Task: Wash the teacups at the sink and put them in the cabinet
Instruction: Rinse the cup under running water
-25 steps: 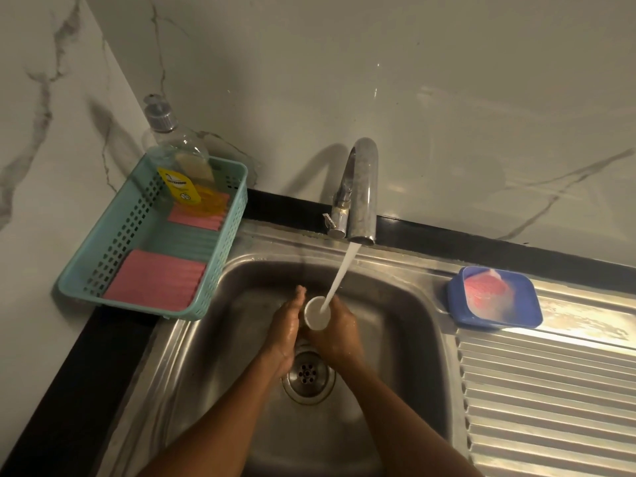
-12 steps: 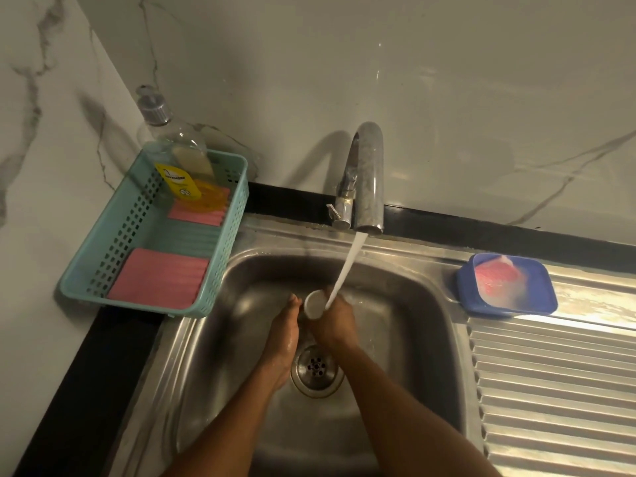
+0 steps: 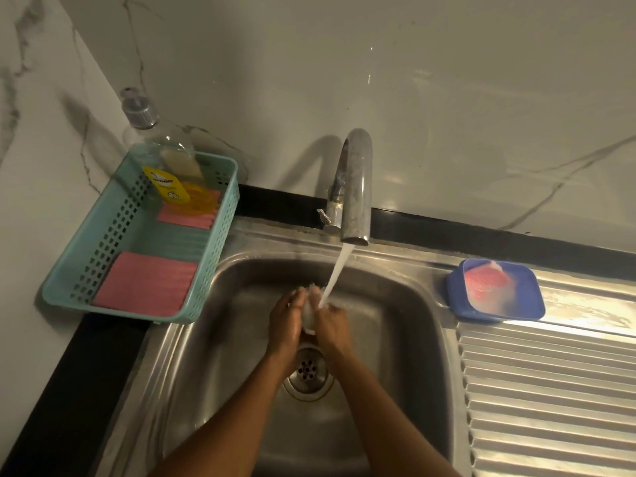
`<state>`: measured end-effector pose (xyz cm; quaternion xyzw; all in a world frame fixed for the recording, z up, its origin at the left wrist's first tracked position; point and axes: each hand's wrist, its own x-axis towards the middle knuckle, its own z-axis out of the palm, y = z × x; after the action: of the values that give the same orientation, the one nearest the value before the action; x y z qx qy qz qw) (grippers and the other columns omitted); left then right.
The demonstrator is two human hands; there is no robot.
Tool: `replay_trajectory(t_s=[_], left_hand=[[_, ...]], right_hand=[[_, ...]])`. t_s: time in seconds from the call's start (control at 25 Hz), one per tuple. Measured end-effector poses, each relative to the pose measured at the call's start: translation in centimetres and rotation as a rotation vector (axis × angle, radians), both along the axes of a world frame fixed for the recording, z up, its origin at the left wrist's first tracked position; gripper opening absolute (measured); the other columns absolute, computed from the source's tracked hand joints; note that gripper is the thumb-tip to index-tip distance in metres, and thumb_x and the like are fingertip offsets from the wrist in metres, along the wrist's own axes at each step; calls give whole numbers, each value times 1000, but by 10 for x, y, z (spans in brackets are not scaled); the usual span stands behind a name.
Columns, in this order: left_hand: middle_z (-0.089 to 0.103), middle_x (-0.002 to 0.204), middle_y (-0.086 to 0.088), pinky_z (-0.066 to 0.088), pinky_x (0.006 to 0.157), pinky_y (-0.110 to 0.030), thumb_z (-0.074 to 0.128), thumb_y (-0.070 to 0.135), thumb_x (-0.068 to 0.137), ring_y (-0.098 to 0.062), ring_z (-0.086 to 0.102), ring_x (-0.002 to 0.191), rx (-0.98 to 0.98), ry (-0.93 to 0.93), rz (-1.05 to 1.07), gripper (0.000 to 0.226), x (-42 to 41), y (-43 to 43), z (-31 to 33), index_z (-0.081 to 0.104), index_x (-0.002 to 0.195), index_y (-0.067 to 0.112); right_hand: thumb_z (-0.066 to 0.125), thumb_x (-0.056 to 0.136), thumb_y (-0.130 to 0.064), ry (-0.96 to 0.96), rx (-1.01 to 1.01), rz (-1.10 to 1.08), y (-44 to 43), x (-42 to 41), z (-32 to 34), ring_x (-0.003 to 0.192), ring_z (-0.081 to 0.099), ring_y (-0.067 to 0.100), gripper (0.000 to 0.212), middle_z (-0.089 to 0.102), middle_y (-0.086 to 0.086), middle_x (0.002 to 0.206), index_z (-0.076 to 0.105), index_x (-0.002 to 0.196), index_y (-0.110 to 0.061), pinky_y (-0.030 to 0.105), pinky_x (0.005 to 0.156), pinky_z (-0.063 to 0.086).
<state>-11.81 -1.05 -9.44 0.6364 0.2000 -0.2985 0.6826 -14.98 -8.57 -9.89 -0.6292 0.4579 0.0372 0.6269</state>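
— Teacup (image 3: 309, 315) first: where was it?

— Low in the middle of the frame, over the steel sink (image 3: 395, 339), wedged between the two hands. Working outward from where I stood, two bare forearms came up from the bottom edge, passed over the drain (image 3: 308, 371) and met at the cup.

— Hands together or apart?

— Together, with only the cup between them. The left hand (image 3: 284, 325) was curled against its left side and the right hand (image 3: 332, 327) gripped its right. The cup was white and blurred, so I couldn't tell which way its mouth faced.

— Water?

— A stream of water (image 3: 335, 273) fell from the tap (image 3: 356, 187), centre frame, and landed on the cup's upper end.

— And further back?

— At the right, a blue box (image 3: 530, 297) with something pink inside sat on the sink's ledge, at the head of the ribbed draining board (image 3: 550, 390). At the left, a teal basket (image 3: 220, 242) sat beside the basin, holding two flat pink pads (image 3: 144, 284). A clear bottle (image 3: 165, 160) of yellow liquid stood in its far end, in the upper left against the marble wall.
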Motion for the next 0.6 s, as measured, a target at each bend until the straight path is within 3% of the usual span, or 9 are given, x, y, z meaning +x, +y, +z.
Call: replay_trajectory(t_s=[0.08, 0.12, 0.2, 0.28, 0.36, 0.44, 0.48, 0.52, 0.6], left_hand=[[74, 97, -20, 56, 87, -55, 58, 24, 100, -42, 69, 98, 27, -52, 24, 23, 1, -8, 2, 75, 98, 9], [73, 94, -22, 57, 85, -53, 58, 20, 99, -43, 69, 95, 29, -54, 35, 23, 1, -11, 3, 75, 95, 5], [73, 85, -21, 58, 72, -43, 57, 14, 97, -36, 70, 82, 28, -65, 27, 23, 5, -13, 15, 73, 90, 1], [69, 74, -12, 54, 61, -33, 55, 15, 97, -24, 66, 68, 57, -69, -29, 24, 18, -11, 32, 71, 81, 6], [63, 63, -8, 51, 53, -28, 52, 15, 97, -18, 62, 55, 45, 63, -69, 34, 37, -5, 41, 69, 67, 10], [63, 61, -9, 54, 56, -32, 45, 17, 97, -19, 62, 52, 27, 310, -234, 47, 48, 3, 47, 71, 58, 10], [66, 63, -11, 54, 62, -36, 42, 19, 98, -22, 63, 57, 31, 394, -307, 49, 47, 6, 48, 73, 61, 9], [67, 65, -11, 53, 65, -37, 40, 22, 99, -24, 63, 61, 29, 425, -314, 47, 47, 6, 47, 73, 68, 8], [65, 68, -10, 47, 65, -34, 40, 26, 99, -23, 59, 64, -22, 436, -223, 39, 45, 1, 45, 68, 78, 8]], right_hand=[[55, 101, -44, -32, -145, -108, 0, -2, 16, 66, 66, 10, 39, 69, -1, 72, 72, 88, -11, 8, 52, 46], [54, 103, -36, -66, -157, -133, 3, -4, 24, 66, 65, 10, 34, 68, -1, 71, 72, 88, -11, 8, 50, 44], [55, 103, -30, -176, 76, -168, 12, -7, 37, 79, 71, 16, 27, 74, 4, 80, 74, 95, -12, 19, 63, 55], [52, 102, -28, -296, 288, -39, 11, -13, 46, 96, 71, 22, 27, 76, 7, 96, 72, 110, -12, 35, 82, 59], [47, 101, -33, -432, 61, 435, -12, -26, 43, 109, 66, 20, 32, 72, 5, 112, 66, 121, -16, 43, 98, 52], [44, 99, -40, -434, -512, 1064, -44, -31, 29, 134, 49, 13, 43, 61, 2, 138, 54, 138, -25, 48, 122, 24], [43, 100, -42, -403, -728, 1249, -55, -31, 20, 142, 40, 12, 48, 54, 0, 146, 47, 145, -27, 47, 126, 9], [43, 102, -43, -376, -816, 1291, -59, -31, 12, 143, 39, 12, 46, 55, 0, 146, 47, 145, -27, 47, 127, 6], [48, 104, -37, -290, -636, 981, -42, -26, 25, 122, 59, 18, 33, 68, 4, 125, 59, 131, -22, 50, 119, 31]])
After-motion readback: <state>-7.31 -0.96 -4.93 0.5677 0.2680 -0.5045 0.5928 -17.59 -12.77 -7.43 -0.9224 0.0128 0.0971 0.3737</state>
